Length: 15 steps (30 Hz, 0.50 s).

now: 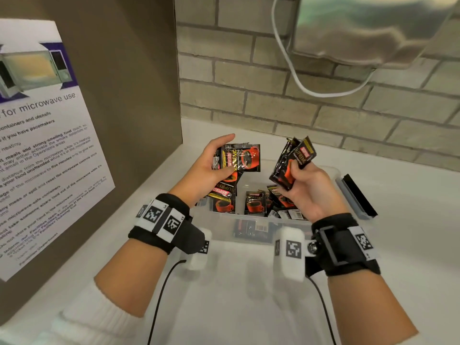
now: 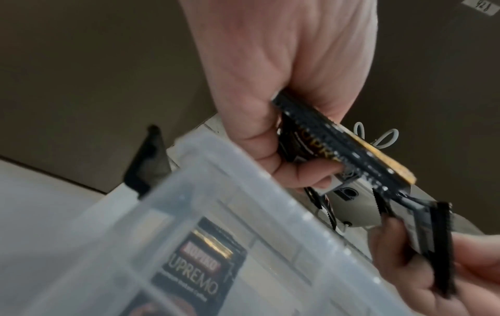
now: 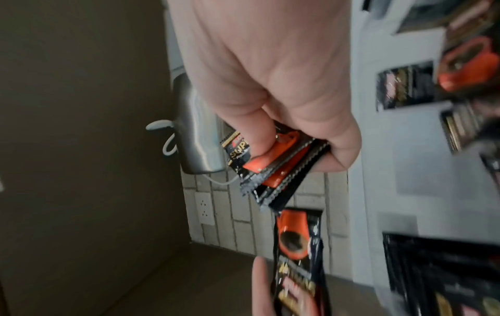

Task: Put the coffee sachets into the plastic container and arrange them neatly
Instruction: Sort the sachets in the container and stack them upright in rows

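Note:
A clear plastic container (image 1: pixel 224 221) stands on the white counter, and several black-and-red coffee sachets (image 1: pixel 255 202) lie loose inside it. Above its left side my left hand (image 1: pixel 211 163) grips a small stack of sachets (image 1: pixel 240 158), thumb over the front. Above its right side my right hand (image 1: pixel 302 183) grips a few more sachets (image 1: pixel 292 161), which stand up out of the fist. In the left wrist view my left hand (image 2: pixel 284 132) clamps its sachets (image 2: pixel 338 145) over the container rim (image 2: pixel 243 171). In the right wrist view my right hand (image 3: pixel 284 119) pinches its sachets (image 3: pixel 276 162).
The container's lid (image 1: pixel 357 196) lies on the counter to the right. A brown panel with a microwave notice (image 1: pixel 42 145) stands close on the left. A brick wall (image 1: pixel 323 108) runs behind, with a steel appliance (image 1: pixel 368 28) and a white cable (image 1: pixel 298 78) overhead.

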Each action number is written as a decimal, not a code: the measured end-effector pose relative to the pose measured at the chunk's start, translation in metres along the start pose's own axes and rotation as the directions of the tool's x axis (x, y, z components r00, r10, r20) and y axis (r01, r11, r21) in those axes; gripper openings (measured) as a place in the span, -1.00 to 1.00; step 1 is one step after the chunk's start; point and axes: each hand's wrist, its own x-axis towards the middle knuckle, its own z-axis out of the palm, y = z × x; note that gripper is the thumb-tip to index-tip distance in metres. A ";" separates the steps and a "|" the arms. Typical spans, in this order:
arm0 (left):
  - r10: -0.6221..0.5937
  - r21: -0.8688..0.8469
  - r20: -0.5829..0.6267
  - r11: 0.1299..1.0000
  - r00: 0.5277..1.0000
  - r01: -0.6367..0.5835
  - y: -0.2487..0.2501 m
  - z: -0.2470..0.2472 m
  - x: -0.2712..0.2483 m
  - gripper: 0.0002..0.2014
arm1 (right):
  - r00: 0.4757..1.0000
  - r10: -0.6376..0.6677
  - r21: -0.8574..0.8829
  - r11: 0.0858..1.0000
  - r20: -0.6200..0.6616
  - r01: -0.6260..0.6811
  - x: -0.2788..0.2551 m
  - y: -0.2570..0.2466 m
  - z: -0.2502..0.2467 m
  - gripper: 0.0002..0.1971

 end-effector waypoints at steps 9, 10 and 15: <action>-0.091 0.400 0.262 0.916 0.961 -0.023 0.008 -0.009 0.012 -0.42 | 0.963 0.069 -0.960 0.123 0.261 0.251 0.011 -0.012 0.025 -0.87; -0.112 0.436 0.283 0.900 0.952 -0.023 0.009 -0.009 0.013 -0.40 | 0.958 0.127 -0.964 0.103 0.257 0.245 0.010 -0.012 0.028 -0.87; -0.145 0.540 0.297 0.841 0.944 -0.041 0.006 -0.005 0.016 -0.35 | 0.950 0.106 -0.954 0.092 0.294 0.285 0.012 -0.006 0.032 -0.88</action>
